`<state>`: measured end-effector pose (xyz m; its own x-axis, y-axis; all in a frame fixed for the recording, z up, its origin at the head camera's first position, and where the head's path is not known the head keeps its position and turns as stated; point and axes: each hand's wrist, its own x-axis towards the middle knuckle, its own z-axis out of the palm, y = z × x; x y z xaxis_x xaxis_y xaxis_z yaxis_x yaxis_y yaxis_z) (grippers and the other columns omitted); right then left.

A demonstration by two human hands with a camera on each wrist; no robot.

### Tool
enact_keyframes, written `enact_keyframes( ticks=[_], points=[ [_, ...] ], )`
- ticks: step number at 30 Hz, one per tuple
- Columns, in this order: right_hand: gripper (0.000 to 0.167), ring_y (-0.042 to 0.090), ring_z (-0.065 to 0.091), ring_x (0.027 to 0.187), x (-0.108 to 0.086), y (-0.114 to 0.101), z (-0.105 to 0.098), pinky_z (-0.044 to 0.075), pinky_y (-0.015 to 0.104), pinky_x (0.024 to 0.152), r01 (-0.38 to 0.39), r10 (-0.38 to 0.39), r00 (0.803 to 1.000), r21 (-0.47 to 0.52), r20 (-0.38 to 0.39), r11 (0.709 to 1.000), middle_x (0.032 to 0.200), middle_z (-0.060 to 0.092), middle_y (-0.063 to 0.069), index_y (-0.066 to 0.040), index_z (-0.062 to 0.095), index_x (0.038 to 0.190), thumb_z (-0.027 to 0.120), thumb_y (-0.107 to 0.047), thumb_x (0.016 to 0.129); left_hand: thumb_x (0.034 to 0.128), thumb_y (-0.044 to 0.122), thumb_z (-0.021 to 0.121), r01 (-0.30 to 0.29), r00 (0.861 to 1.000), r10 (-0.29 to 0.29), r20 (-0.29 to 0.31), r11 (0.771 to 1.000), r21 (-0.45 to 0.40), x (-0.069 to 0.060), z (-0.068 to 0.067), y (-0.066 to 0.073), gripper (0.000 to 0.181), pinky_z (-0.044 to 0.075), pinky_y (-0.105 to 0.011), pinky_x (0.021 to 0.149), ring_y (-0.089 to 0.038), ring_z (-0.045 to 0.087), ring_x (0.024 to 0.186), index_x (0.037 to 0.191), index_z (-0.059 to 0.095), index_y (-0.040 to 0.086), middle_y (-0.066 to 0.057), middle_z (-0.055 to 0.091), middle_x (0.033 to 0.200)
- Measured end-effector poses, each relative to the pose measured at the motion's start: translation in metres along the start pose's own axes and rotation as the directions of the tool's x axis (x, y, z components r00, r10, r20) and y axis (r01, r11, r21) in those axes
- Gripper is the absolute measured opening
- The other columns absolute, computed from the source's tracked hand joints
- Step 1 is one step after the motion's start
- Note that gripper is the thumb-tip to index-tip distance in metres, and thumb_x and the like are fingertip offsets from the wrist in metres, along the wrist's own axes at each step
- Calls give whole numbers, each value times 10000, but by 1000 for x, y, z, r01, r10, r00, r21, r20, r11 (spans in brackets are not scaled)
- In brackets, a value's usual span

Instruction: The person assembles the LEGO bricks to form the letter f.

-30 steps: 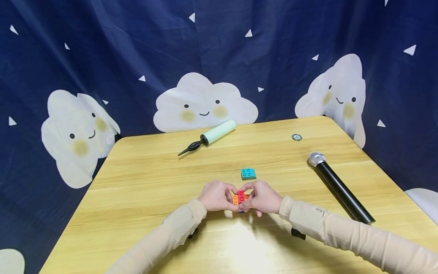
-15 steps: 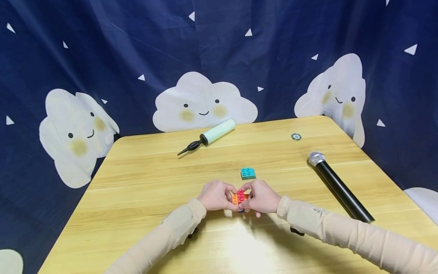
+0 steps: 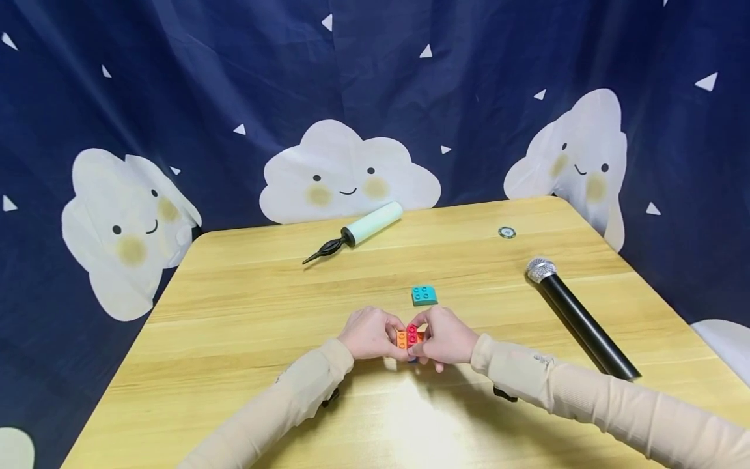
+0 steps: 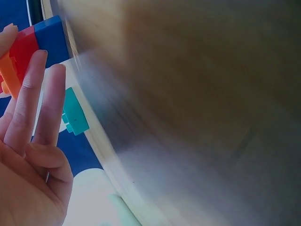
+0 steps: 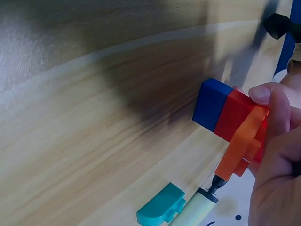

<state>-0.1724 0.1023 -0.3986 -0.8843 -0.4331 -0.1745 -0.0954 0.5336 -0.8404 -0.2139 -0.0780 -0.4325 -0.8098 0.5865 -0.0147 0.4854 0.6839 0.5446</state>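
Both hands meet over a small stack of toy building bricks at the middle of the table. A blue brick (image 5: 211, 104) forms its bottom, with a red brick (image 5: 233, 115) above that. Across the stack lies an orange brick (image 5: 241, 143), and another red brick (image 3: 412, 333) sits on top. My left hand (image 3: 370, 334) pinches the stack from the left, some of its other fingers extended. From the right, my right hand (image 3: 448, 337) grips it with thumb and index finger. Fingers hide part of the stack. A teal brick (image 3: 424, 296) lies just beyond the hands.
Toward the back of the wooden table (image 3: 234, 293) lies a pale green hand pump (image 3: 375, 221) with a black nozzle end. A black microphone (image 3: 577, 312) is at the right, and a round chip (image 3: 506, 232) lies beyond it. A dark blue curtain (image 3: 193, 78) hangs behind.
Both hands keep their hold on the brick stack with hardly any visible movement. The head view has shifted slightly.
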Motion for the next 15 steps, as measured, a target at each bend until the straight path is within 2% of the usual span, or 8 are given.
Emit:
enact_keyframes(
  ticks=[6, 9, 12, 15],
  points=[
    [317, 70, 502, 334, 0, 1, 1, 504, 422, 426, -1, 1, 1000, 13, -3, 1000, 595, 666, 143, 106, 599, 1070, 706, 11, 787, 632, 462, 838, -18, 1000, 18, -13, 1000, -4, 0, -1, -1, 312, 386, -210, 552, -1, 473, 495, 853, 755, 257, 212, 616, 562],
    [349, 66, 502, 339, -1, 4, 1, 496, 385, 410, 2, -2, 1000, 41, -2, 999, 607, 669, 145, 95, 594, 1090, 723, -19, 786, 629, 446, 837, -17, 1000, 17, -16, 1000, 5, -1, 1, -3, 316, 383, -199, 541, 9, 473, 495, 858, 755, 245, 204, 625, 575],
    [451, 56, 498, 340, -5, 9, 2, 459, 290, 382, -12, 12, 1000, 116, 2, 993, 633, 679, 157, 103, 561, 1174, 739, -48, 788, 616, 434, 842, -9, 1000, 9, -14, 1000, 3, -2, 2, -3, 355, 388, -194, 547, 15, 495, 514, 879, 756, 212, 182, 650, 611],
    [577, 51, 495, 348, -9, 10, 2, 403, 204, 374, -37, 37, 999, 219, 3, 975, 696, 698, 174, 104, 490, 1290, 739, -69, 800, 604, 413, 852, -3, 1000, 3, -17, 1000, -9, -2, 0, 0, 394, 397, -194, 570, 12, 515, 544, 905, 754, 180, 152, 670, 644]
  ],
)
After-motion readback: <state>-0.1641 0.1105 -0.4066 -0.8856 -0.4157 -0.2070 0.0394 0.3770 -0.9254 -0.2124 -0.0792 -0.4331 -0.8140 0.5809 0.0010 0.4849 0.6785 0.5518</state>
